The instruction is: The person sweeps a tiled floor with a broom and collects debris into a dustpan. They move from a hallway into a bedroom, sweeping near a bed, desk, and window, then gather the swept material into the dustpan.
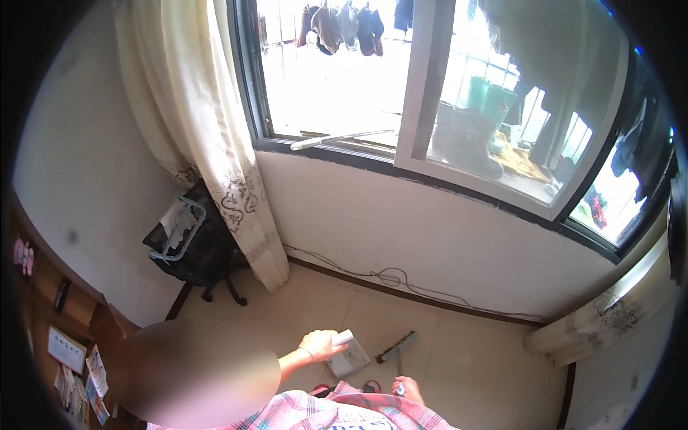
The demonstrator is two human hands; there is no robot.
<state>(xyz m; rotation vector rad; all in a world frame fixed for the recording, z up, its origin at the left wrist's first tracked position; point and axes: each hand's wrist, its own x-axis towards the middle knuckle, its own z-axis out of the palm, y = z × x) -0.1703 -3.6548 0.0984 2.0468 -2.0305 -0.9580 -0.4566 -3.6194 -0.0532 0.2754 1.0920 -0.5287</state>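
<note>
Gripping a pale dustpan (349, 356) by its handle, the left hand (322, 345) has its fingers curled shut around it, the pan's blade hanging just right of the knuckles and close to the tiled floor (466, 358). Right hand (407, 389) closed around the shaft of a short broom (398, 347), whose bristle head rests on the floor just right of the dustpan. Open tile runs right toward the bunched curtain (602, 319) and ahead to the wall's dark skirting (401, 290); a black chair (197, 247) stands in the left corner.
</note>
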